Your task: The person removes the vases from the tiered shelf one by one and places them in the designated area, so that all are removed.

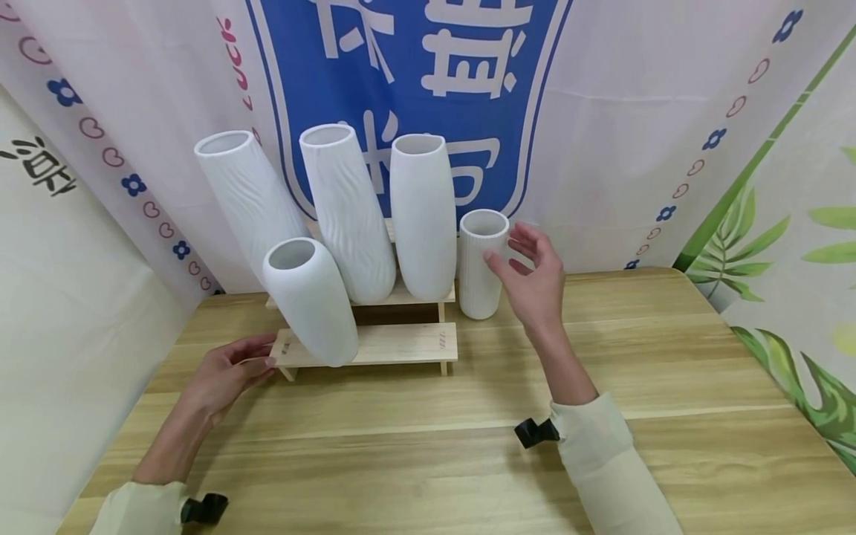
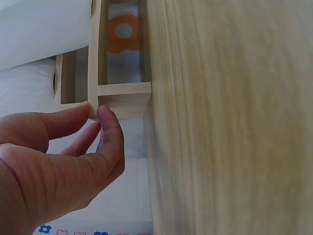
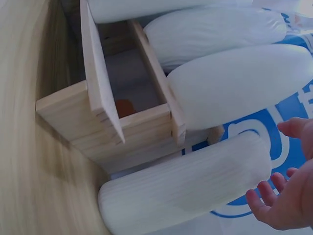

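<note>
My left hand (image 1: 226,375) pinches the left end of the lower step of a pale wooden tiered stand (image 1: 401,345), thumb on the top edge and fingers beneath. A smooth white vase (image 1: 313,301) stands on that step, close to its left end. To the right of the stand, a short ribbed white vase (image 1: 476,276) stands upright on the table. My right hand (image 1: 537,279) is beside its upper part, fingers spread and thumb toward the rim. In the right wrist view a gap shows between the fingertips and the ribbed vase (image 3: 186,186).
On the upper step stand a wavy-textured vase (image 1: 250,197), another wavy vase (image 1: 349,215) and a smooth tall vase (image 1: 423,215). Behind them hangs a white cloth with a blue panel (image 1: 491,96). The wood-grain table (image 1: 401,461) extends in front and to the right.
</note>
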The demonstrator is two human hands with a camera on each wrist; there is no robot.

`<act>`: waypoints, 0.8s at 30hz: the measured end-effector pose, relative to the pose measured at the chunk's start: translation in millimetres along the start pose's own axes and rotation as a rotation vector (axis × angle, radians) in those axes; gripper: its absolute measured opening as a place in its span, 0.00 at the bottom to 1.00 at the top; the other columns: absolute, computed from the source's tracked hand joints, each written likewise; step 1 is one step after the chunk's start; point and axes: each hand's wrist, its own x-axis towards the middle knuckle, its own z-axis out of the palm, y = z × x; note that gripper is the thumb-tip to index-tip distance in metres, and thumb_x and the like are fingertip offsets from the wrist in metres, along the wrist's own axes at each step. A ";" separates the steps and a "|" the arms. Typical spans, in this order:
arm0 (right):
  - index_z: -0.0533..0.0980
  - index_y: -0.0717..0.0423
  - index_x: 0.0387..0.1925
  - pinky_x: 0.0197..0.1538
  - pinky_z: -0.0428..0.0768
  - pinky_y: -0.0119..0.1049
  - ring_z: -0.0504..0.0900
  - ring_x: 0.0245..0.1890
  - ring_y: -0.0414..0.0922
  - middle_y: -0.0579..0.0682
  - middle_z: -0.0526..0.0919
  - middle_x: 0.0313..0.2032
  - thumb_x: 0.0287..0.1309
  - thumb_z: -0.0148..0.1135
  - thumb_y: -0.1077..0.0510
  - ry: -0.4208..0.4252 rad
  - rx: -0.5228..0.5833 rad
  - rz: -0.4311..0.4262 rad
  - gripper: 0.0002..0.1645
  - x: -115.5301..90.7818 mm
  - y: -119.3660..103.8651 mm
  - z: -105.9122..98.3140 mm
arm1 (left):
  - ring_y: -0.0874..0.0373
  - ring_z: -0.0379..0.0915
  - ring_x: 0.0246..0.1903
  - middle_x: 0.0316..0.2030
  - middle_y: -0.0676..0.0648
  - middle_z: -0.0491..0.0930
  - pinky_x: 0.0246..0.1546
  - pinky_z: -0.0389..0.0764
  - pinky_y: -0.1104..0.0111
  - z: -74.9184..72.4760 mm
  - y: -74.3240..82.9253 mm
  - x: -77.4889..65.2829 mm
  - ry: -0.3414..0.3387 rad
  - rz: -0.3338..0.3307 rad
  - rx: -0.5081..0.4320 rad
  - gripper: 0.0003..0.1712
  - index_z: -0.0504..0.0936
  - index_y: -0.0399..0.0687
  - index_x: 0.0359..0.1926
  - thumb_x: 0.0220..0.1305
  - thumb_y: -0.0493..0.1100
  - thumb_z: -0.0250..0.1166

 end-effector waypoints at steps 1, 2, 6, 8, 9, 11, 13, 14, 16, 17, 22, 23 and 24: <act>0.74 0.57 0.72 0.74 0.81 0.55 0.80 0.68 0.52 0.54 0.81 0.67 0.64 0.77 0.58 0.000 0.015 -0.008 0.38 -2.0 -3.5 0.8 | 0.71 0.83 0.48 0.63 0.39 0.75 0.56 0.89 0.74 0.1 -0.1 0.0 0.000 -0.001 0.002 0.34 0.60 0.28 0.80 0.80 0.35 0.60; 0.74 0.58 0.71 0.73 0.82 0.55 0.80 0.67 0.52 0.55 0.81 0.66 0.63 0.77 0.59 0.001 0.034 -0.019 0.37 -4.2 -7.1 1.8 | 0.71 0.83 0.48 0.63 0.38 0.74 0.57 0.89 0.74 0.2 -0.1 0.0 0.000 -0.001 0.003 0.34 0.60 0.28 0.80 0.80 0.35 0.60; 0.75 0.60 0.69 0.70 0.85 0.52 0.82 0.63 0.51 0.57 0.82 0.64 0.64 0.76 0.61 -0.016 0.056 -0.042 0.34 -13.1 -17.0 8.0 | 0.71 0.83 0.48 0.64 0.37 0.74 0.57 0.89 0.73 0.3 0.0 0.1 0.000 -0.003 0.000 0.35 0.60 0.28 0.80 0.80 0.35 0.60; 0.75 0.60 0.69 0.69 0.85 0.51 0.82 0.63 0.51 0.58 0.83 0.63 0.64 0.76 0.61 -0.037 0.059 -0.046 0.34 -17.5 -19.2 11.8 | 0.71 0.83 0.48 0.63 0.38 0.74 0.57 0.89 0.73 0.4 0.2 0.0 -0.001 -0.002 -0.002 0.35 0.60 0.28 0.80 0.80 0.34 0.60; 0.75 0.61 0.69 0.69 0.85 0.51 0.82 0.62 0.52 0.58 0.83 0.62 0.65 0.76 0.61 -0.050 0.057 -0.045 0.34 -19.2 -19.4 13.8 | 0.71 0.83 0.48 0.63 0.39 0.74 0.57 0.89 0.73 0.4 0.2 -0.1 -0.001 -0.002 -0.004 0.35 0.60 0.28 0.80 0.80 0.34 0.60; 0.75 0.62 0.69 0.68 0.86 0.50 0.83 0.62 0.53 0.59 0.83 0.62 0.65 0.75 0.61 -0.070 0.056 -0.047 0.34 -22.0 -19.0 17.5 | 0.71 0.83 0.48 0.62 0.40 0.75 0.57 0.89 0.73 0.5 0.2 -0.2 -0.002 0.000 -0.005 0.35 0.60 0.28 0.80 0.80 0.34 0.60; 0.75 0.62 0.68 0.67 0.86 0.50 0.83 0.62 0.55 0.60 0.83 0.61 0.64 0.76 0.61 -0.084 0.067 -0.054 0.34 -24.7 -19.5 20.4 | 0.71 0.83 0.48 0.61 0.41 0.75 0.58 0.89 0.73 0.5 0.2 -0.4 -0.003 0.000 -0.007 0.35 0.60 0.28 0.80 0.80 0.34 0.60; 0.75 0.62 0.68 0.67 0.87 0.50 0.83 0.62 0.56 0.61 0.83 0.61 0.64 0.76 0.61 -0.089 0.071 -0.059 0.33 -25.7 -19.7 21.7 | 0.71 0.83 0.48 0.61 0.42 0.75 0.58 0.89 0.73 0.6 0.1 -0.4 -0.003 0.001 -0.007 0.35 0.60 0.28 0.80 0.80 0.34 0.60; 0.75 0.62 0.68 0.65 0.87 0.49 0.83 0.61 0.58 0.62 0.83 0.61 0.64 0.76 0.61 -0.096 0.074 -0.067 0.33 -27.8 -20.7 23.9 | 0.71 0.83 0.48 0.61 0.42 0.76 0.57 0.89 0.73 0.7 0.0 -0.2 -0.002 0.002 -0.008 0.35 0.60 0.28 0.80 0.80 0.34 0.60; 0.76 0.62 0.67 0.65 0.87 0.49 0.83 0.61 0.59 0.63 0.83 0.61 0.63 0.76 0.61 -0.100 0.080 -0.070 0.33 -28.8 -21.6 25.0 | 0.71 0.83 0.48 0.61 0.42 0.75 0.57 0.89 0.73 0.8 -0.1 -0.2 -0.002 0.002 -0.008 0.35 0.60 0.28 0.80 0.80 0.34 0.60; 0.76 0.63 0.67 0.63 0.88 0.48 0.83 0.60 0.59 0.64 0.82 0.59 0.63 0.76 0.64 -0.120 0.093 -0.069 0.33 -32.9 -22.8 33.1 | 0.71 0.83 0.48 0.62 0.40 0.75 0.57 0.89 0.72 0.8 0.2 0.0 -0.002 -0.001 -0.009 0.35 0.59 0.28 0.80 0.80 0.34 0.60; 0.76 0.63 0.67 0.63 0.88 0.49 0.83 0.60 0.59 0.63 0.83 0.59 0.63 0.75 0.64 -0.125 0.097 -0.073 0.33 -34.1 -22.9 35.0 | 0.71 0.83 0.48 0.63 0.40 0.74 0.58 0.89 0.72 0.8 0.3 0.1 -0.003 -0.001 -0.010 0.35 0.59 0.28 0.80 0.80 0.34 0.60; 0.76 0.63 0.67 0.63 0.88 0.50 0.84 0.59 0.58 0.63 0.83 0.58 0.63 0.75 0.64 -0.130 0.099 -0.075 0.32 -35.4 -23.1 37.0 | 0.71 0.83 0.48 0.63 0.40 0.74 0.58 0.89 0.72 0.8 0.6 0.1 -0.004 0.000 -0.010 0.35 0.59 0.28 0.80 0.80 0.34 0.60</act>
